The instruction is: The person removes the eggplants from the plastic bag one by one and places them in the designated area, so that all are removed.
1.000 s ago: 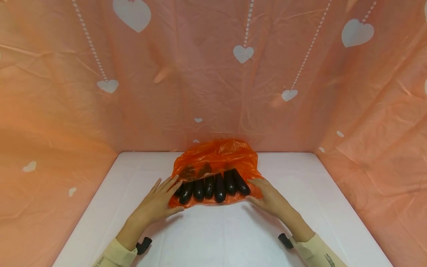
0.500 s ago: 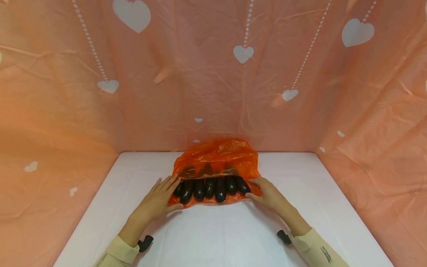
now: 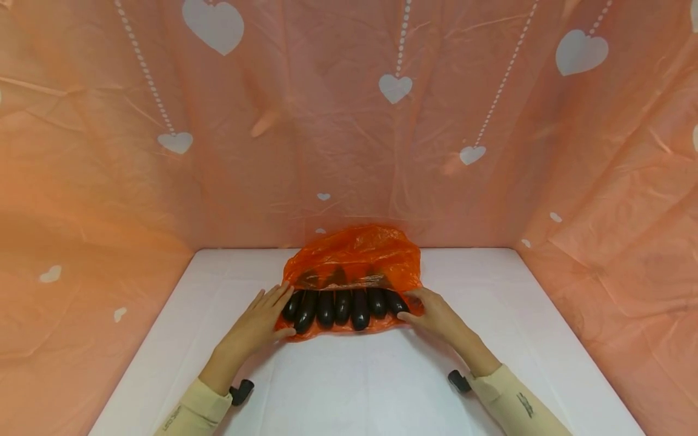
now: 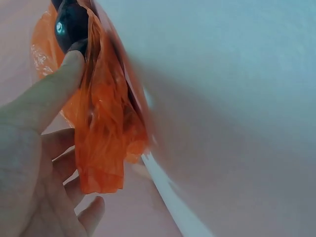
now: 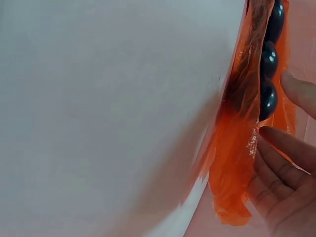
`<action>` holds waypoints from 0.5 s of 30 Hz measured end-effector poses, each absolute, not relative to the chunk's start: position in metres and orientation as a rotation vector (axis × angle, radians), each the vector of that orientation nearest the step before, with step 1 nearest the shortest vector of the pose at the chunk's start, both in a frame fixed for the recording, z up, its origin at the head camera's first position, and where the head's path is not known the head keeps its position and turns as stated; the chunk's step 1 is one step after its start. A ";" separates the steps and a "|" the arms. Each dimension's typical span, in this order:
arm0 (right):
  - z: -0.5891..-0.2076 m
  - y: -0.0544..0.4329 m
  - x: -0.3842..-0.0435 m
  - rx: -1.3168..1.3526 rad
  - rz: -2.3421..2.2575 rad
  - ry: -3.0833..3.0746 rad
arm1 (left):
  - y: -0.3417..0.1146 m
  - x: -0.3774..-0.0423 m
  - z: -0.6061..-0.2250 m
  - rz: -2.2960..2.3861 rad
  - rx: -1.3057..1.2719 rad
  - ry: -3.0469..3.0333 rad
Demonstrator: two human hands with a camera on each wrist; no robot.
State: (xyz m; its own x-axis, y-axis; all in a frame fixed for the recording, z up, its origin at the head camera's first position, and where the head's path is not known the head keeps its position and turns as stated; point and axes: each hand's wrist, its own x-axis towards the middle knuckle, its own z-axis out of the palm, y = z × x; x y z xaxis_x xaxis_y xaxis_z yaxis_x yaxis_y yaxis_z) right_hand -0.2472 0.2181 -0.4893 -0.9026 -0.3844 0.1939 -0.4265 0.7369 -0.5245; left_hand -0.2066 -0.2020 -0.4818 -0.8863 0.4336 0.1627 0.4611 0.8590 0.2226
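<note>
A row of several dark, glossy eggplants (image 3: 342,307) lies side by side in an orange plastic bag (image 3: 376,248). Their rounded ends face me, and the upper film covers their far ends. At the left end of the row is my left hand (image 3: 253,321), fingers extended along the bag's side. In the left wrist view its thumb (image 4: 49,89) reaches up to an eggplant (image 4: 71,24). On the opposite side my right hand (image 3: 436,315) has its fingers against the bag and its thumb at the rightmost eggplant. The right wrist view shows the bag's loose corner (image 5: 232,182) hanging beside the fingers.
The bag sits near the back edge of a white table (image 3: 349,387). Peach-coloured sheeting with white hearts (image 3: 349,151) stands behind it and on both sides. Black wrist devices (image 3: 242,392) are on both forearms, below pale yellow sleeves.
Both hands have moved slightly inward against the row. The bag's upper film has come down over the right eggplants, so its edge now runs level. The leftmost eggplant shows more.
</note>
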 end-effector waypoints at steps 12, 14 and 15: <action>-0.491 0.215 -0.255 0.621 0.947 -2.933 | -0.206 -0.212 -0.488 -0.369 -0.723 -2.916; -0.492 0.214 -0.255 0.616 0.956 -2.939 | -0.206 -0.213 -0.489 -0.366 -0.715 -2.941; -0.491 0.214 -0.255 0.613 0.958 -2.941 | -0.206 -0.214 -0.490 -0.362 -0.713 -2.950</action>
State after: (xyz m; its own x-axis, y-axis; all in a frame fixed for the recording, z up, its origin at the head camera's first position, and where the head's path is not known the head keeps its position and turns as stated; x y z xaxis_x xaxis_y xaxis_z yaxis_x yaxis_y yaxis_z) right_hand -0.2554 0.2139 -0.4915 -0.9244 -0.3660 0.1072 -0.3589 0.7397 -0.5692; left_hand -0.2138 -0.2062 -0.4896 -0.8877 0.4394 0.1376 0.4597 0.8632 0.2086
